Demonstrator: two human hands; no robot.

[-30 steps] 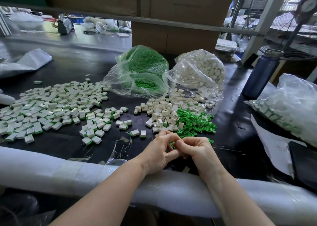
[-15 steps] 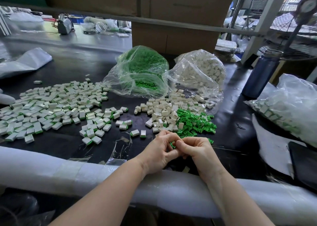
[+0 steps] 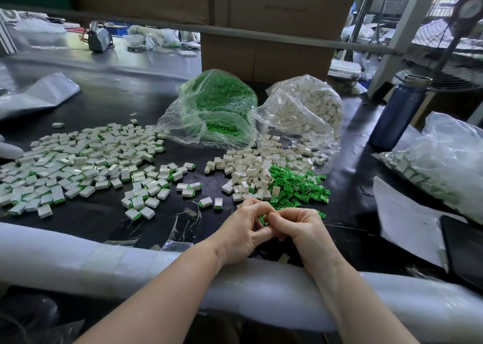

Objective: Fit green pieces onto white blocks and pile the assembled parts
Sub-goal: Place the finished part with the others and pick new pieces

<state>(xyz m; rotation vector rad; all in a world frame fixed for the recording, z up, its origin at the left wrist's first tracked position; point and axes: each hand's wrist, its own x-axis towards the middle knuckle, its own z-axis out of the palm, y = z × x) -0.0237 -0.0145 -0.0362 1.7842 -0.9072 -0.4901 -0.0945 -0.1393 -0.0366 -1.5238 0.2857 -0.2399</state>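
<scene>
at 9 o'clock on the black table (image 3: pixel 347 234) lies the wide pile of assembled parts (image 3: pixel 78 166), white with green edges, its nearest strays at 10 o'clock of the hands. the left hand (image 3: pixel 243 232) has its fingers curled inward, meeting the right hand (image 3: pixel 303 230) at the fingertips; between them a green piece (image 3: pixel 262 219) shows, pinched at the meeting point, its long axis running roughly from 11 toward 5 o'clock. whether a white block sits hidden inside either grip i cannot tell. loose white blocks (image 3: pixel 251 171) lie at 12 o'clock of the hands, loose green pieces (image 3: pixel 298 184) at 1 o'clock, nearer the right hand. the likely drop spot is leftward, so the left hand is nearer it, with bare table between. the padded white edge roll (image 3: pixel 78 262) at 6 o'clock bounds the near side; papers (image 3: pixel 407 223) crowd 3 o'clock.
</scene>
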